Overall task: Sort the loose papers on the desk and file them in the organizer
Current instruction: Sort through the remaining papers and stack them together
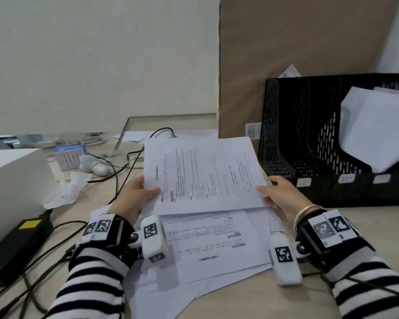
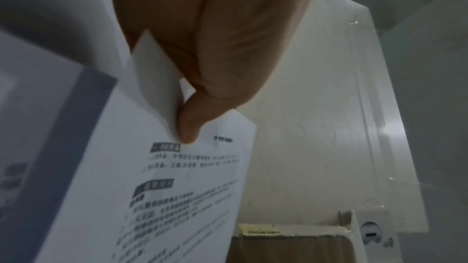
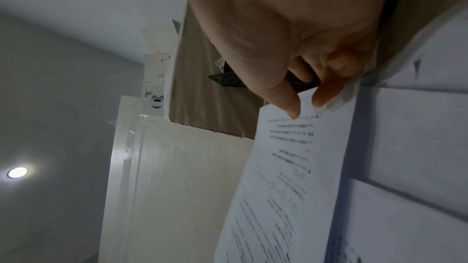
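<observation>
We hold one white printed paper sheet (image 1: 203,173) lifted above the desk (image 1: 251,302), its near edge toward us. Our left hand (image 1: 134,199) pinches its left edge, thumb on top; our right hand (image 1: 279,196) grips its right edge, thumb on the printed face and fingers beneath. Directly under both hands lies a loose pile of white printed papers (image 1: 207,240), overlapping and askew. Beyond the right hand stands a black perforated multi-slot file organizer (image 1: 313,139); its far-right slot holds leaning white sheets (image 1: 376,130), the slots nearer the hand show only mesh. Left of the left hand: black cables (image 1: 115,180), a black power brick with yellow label (image 1: 16,242), a white box (image 1: 12,180).
</observation>
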`<move>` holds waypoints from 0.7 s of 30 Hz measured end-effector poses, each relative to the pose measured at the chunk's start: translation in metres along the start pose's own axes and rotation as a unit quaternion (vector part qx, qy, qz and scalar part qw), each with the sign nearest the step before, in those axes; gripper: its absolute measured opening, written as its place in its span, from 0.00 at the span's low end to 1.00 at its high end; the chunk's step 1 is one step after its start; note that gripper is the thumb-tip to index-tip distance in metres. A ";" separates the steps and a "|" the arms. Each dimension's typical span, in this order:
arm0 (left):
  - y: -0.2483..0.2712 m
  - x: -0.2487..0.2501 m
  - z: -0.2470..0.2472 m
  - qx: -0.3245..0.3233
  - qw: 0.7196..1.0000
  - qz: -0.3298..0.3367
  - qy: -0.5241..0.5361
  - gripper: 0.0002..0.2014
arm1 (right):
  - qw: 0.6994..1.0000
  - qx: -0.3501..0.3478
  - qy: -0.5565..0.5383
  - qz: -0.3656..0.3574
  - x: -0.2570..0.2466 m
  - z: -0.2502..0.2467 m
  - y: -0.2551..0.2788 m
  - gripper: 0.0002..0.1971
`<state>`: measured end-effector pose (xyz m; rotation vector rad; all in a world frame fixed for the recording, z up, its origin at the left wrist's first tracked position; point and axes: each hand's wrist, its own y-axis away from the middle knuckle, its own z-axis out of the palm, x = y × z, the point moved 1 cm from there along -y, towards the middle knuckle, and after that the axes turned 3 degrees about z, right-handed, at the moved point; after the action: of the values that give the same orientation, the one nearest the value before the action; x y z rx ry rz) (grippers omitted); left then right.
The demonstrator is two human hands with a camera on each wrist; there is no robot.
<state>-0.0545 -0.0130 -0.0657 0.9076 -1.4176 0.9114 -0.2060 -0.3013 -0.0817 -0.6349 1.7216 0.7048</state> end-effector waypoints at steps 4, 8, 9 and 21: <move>-0.001 -0.002 0.000 -0.002 0.999 -0.022 0.027 0.14 | 0.999 0.014 0.012 -0.045 -0.005 0.001 0.007 0.05; -0.008 -0.006 0.000 0.033 0.996 -0.045 0.067 0.03 | 0.996 0.050 0.030 -0.075 -0.008 0.001 0.011 0.10; -0.009 -0.007 0.000 0.045 0.995 -0.050 0.076 0.03 | 0.994 0.062 0.034 -0.080 -0.009 0.001 0.012 0.10; -0.019 -0.020 -0.013 0.237 0.961 -0.042 0.138 0.09 | 0.991 0.079 -0.021 -0.107 -0.015 0.006 0.017 0.06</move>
<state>-0.0315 -0.0076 -0.0846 1.1329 -0.9257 1.2881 -0.2112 -0.2845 -0.0665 -0.6771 1.6226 0.4252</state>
